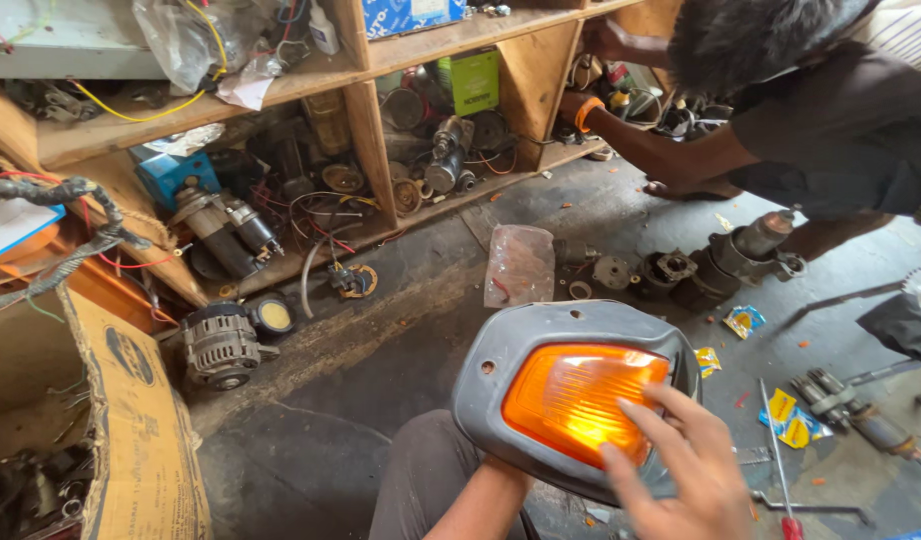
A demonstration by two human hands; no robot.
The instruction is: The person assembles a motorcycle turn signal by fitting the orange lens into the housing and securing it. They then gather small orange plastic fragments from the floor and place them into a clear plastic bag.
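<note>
Wooden shelving [366, 130] stocked with motor parts and loose wires. Alternator [221, 345] on dark floor beside cardboard box [141, 420]. Clear plastic bag [519, 265]. Starter motor [741, 255]. Red-handled screwdriver [781, 470]. Yellow wrappers [789, 420]. Another person [781, 110] reaching into shelf.

Glossy orange plastic lens [581, 400] in a matt grey plastic housing [521, 340]; rough wooden shelves [371, 130]

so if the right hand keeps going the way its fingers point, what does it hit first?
The right hand points up-left, and its fingertips already seem to touch the orange lens of the grey-framed lamp. So the lens comes first, though contact depth is unclear.
</note>
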